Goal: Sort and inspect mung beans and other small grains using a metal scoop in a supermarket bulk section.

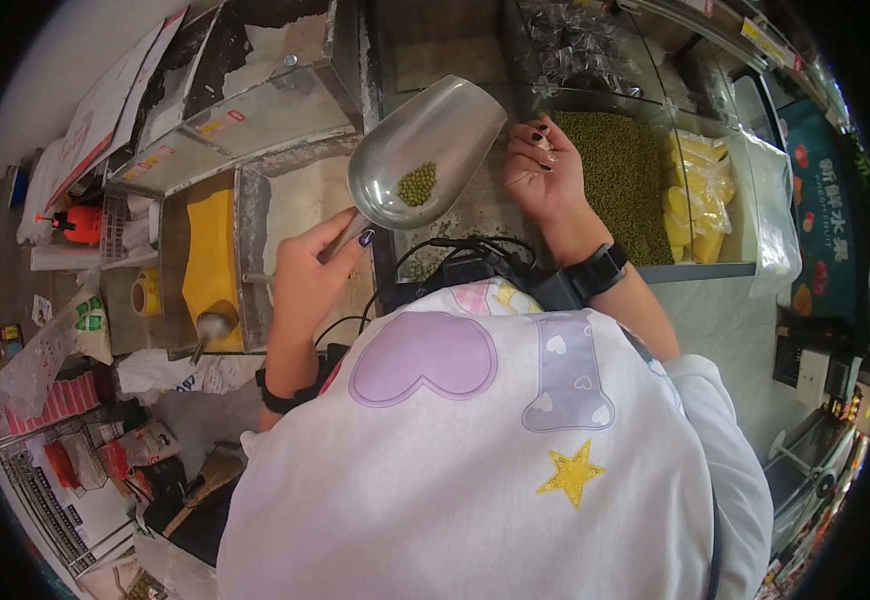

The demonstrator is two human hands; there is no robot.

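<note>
While the left hand grasps the handle of a metal scoop, a small cluster of green beans lies in its pan, toward the handle end. The right hand is just to the right of the scoop's mouth, palm turned up and fingers curled; whether it holds anything, I cannot tell. Handling or checking a small portion of beans seems to be the step in hand, and the next move would call for a steady wrist and a level scoop, so that nothing rolls out over the lip. The main heap of beans fills the bin to the right of the right hand, with yellow packs beyond it to the right. To the left are a bin of white powder, a yellow sheet and a second scoop. On the far side are dark wrapped packages. Black cables loop on the near side, close to the body and between the forearms, so they could snag if the scoop were drawn back low
</note>
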